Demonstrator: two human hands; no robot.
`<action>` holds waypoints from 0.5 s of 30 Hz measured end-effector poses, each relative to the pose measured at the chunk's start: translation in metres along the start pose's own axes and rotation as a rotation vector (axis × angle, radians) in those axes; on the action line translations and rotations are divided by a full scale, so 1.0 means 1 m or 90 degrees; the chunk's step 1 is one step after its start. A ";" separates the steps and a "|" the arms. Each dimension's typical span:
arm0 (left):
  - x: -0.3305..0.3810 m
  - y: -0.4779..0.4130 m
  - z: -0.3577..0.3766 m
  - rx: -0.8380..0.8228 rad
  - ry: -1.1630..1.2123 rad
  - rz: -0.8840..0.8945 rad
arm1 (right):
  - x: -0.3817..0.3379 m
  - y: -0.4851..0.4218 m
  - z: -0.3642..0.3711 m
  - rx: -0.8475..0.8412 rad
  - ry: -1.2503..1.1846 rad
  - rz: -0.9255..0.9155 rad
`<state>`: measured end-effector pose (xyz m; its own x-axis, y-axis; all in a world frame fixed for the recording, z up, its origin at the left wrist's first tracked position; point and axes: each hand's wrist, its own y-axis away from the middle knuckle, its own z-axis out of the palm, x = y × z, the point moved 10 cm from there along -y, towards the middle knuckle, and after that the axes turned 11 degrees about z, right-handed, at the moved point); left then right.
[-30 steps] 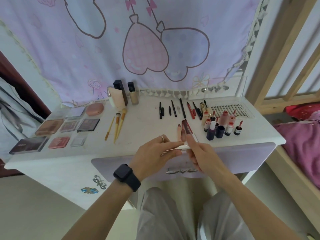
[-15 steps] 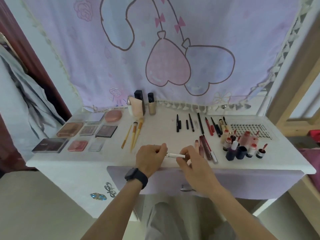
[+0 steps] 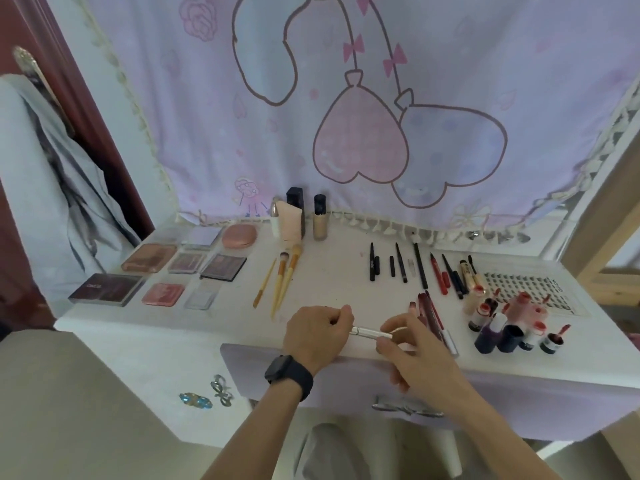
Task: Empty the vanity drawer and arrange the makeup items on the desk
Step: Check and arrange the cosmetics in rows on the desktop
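Nearest, below the hands, is the lavender front of the drawer [image 3: 346, 375] with its metal handle [image 3: 405, 408]; its inside cannot be seen.

Just above the front edge of the white tabletop [image 3: 194, 327], both hands grip one slim silver tube [image 3: 370, 332]. The left hand [image 3: 317, 336], with a black watch [image 3: 289, 372] on its wrist, has its fingers curled round the tube's left end. The right hand [image 3: 415, 355] pinches the right end between thumb and fingertips. The tube's long axis runs left to right, roughly along the tabletop's front edge.

Touching the far side of the right hand lie dark red lip pencils [image 3: 429, 313]. To its right stands a cluster of small bottles [image 3: 502, 323], several uncapped and showing red, with a tray of false lashes [image 3: 530, 289] beyond them.

Just beyond the left hand lie three wooden-handled brushes [image 3: 284, 278], pointing away. Well to its left, palettes [image 3: 221, 266] sit in rows.

Farther out beyond the right hand is a row of black and red liners [image 3: 415, 268], all pointing away. At the back stand a pink compact [image 3: 239, 235], a squeeze tube [image 3: 291, 223] and a foundation bottle [image 3: 320, 218], against a lilac curtain [image 3: 346, 98].
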<state>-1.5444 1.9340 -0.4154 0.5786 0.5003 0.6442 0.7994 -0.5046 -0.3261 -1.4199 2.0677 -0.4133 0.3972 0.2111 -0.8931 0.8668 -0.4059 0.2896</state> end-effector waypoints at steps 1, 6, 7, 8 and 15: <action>0.000 0.000 0.000 0.002 -0.002 -0.002 | 0.002 0.000 0.000 0.000 -0.009 0.011; 0.000 0.002 -0.001 0.004 -0.003 -0.013 | 0.004 -0.005 0.004 0.015 0.014 0.031; 0.000 0.002 -0.001 0.005 0.000 -0.015 | 0.002 -0.005 0.004 0.015 0.010 0.021; 0.001 0.002 -0.002 0.006 0.001 -0.015 | 0.000 -0.005 0.004 0.014 0.005 0.010; 0.003 0.002 -0.002 0.011 0.000 -0.005 | -0.002 -0.004 0.001 0.002 0.012 0.033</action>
<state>-1.5412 1.9329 -0.4122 0.5727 0.5035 0.6469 0.8062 -0.4890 -0.3331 -1.4244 2.0678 -0.4136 0.4470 0.2059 -0.8705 0.8440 -0.4196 0.3341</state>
